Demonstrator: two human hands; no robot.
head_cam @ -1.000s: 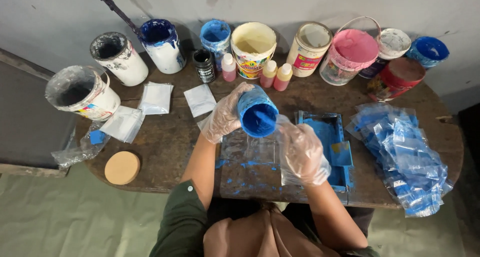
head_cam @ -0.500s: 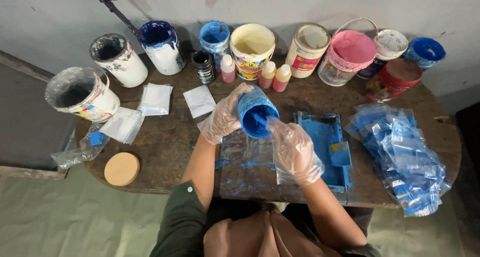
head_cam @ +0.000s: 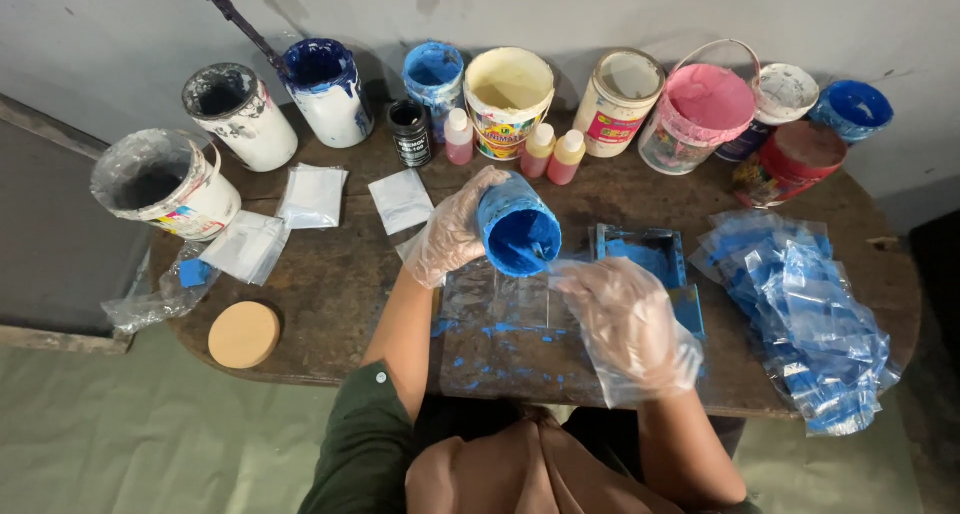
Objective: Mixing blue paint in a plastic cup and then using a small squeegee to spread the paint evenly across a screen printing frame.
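My left hand, in a thin clear glove, grips a blue-stained cup that is tipped on its side, its mouth facing me and showing blue paint inside. Just below the cup's mouth a small clear plastic bag is held open over a blue-spattered plastic sheet on the wooden table. My right hand, also gloved, pinches the bag's right edge near the cup's rim. My forearms hide the table's front edge.
Paint buckets line the wall: white ones, a blue-stained one, a cream one, a pink one. Small bottles, white sachets, a round tan lid, a blue tray and a heap of blue-filled bags lie around.
The cup has tipped lower toward the bag. My right hand has shifted left and up, closer to the cup's mouth.
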